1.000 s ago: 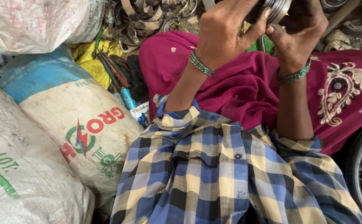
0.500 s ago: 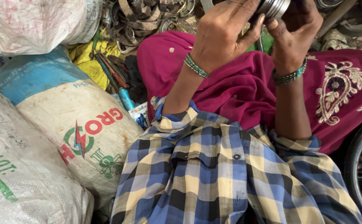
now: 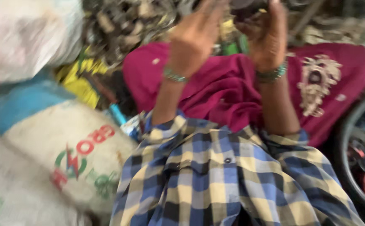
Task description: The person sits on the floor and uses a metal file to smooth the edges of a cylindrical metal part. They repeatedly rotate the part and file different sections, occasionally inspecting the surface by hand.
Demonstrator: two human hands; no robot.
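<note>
Both my hands are raised at the top of the blurred head view, over a magenta cloth [image 3: 228, 88] on my lap. My left hand [image 3: 195, 37] and my right hand [image 3: 268, 35] close together around a small round metal part [image 3: 242, 5], which is mostly cut off by the top edge. Each wrist wears green bangles [image 3: 271, 74]. My blue and yellow checked shirt [image 3: 228, 175] fills the bottom.
Large white woven sacks [image 3: 69, 155] with red and green print lie at the left, one with a blue top [image 3: 28, 104]. A heap of metal scrap [image 3: 128, 21] lies behind. A dark wheel rim [image 3: 349, 150] shows at the right edge. Yellow wrapping [image 3: 80, 79] sits beside the cloth.
The view has shifted and blurred. My hands sit higher in the picture, and the metal part is now nearly out of view at the top edge.
</note>
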